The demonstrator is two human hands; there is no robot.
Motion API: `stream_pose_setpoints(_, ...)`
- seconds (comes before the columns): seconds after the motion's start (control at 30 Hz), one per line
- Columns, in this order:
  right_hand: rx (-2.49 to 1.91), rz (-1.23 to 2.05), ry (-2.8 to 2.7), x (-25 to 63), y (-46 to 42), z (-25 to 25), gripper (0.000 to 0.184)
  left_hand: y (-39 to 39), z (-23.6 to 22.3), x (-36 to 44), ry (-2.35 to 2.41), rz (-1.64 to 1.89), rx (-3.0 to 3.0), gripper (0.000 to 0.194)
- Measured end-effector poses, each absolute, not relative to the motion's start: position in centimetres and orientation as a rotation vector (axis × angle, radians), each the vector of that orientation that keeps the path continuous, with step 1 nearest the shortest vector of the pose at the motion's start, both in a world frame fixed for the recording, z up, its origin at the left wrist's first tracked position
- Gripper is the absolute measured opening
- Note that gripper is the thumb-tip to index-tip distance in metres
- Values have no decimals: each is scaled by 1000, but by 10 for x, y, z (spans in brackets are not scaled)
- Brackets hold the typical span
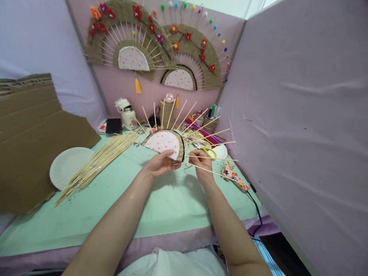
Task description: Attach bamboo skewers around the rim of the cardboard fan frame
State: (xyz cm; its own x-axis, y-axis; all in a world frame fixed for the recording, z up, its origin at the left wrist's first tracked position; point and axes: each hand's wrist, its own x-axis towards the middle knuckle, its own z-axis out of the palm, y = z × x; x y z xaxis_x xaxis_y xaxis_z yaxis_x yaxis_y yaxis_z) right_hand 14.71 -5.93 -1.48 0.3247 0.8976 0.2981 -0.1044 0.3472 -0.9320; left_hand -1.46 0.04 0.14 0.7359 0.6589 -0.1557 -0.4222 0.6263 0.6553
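In my left hand (pixel 162 164) is a half-round cardboard fan base (pixel 163 142), covered in white cloth with pink dots and edged with brown twine and a black line. The thumb lies on its front near the lower right corner. Several thin bamboo sticks (pixel 185 111) spread outward from its curved edge. Close to the right corner, my right hand (pixel 201 163) has its fingers pinched round one of the lowest bamboo sticks (pixel 224 158). Another stick runs just below, across the fingers. The fingertips partly hide where the sticks meet the base.
A bundle of bamboo sticks (pixel 100 163) overlaps a paper plate (pixel 67 165) beside a large cardboard sheet (pixel 34 145). Yellow-handled scissors (pixel 211 151) and a flower-patterned glue gun (pixel 234 176) with a cord lie right. Behind are a bottle (pixel 128 117), a pen holder (pixel 210 123) and decorated fans (pixel 189 42).
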Motion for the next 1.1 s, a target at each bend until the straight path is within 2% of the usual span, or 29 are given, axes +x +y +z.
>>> stream_pose_setpoints(0.83,-1078,719,-1057,144,-67,-5,15,2,2,-17,402,547,692,18)
stream_pose_setpoints(1.1,-1108,717,-991,143,-67,-4,19,8,0,-18,373,616,603,16)
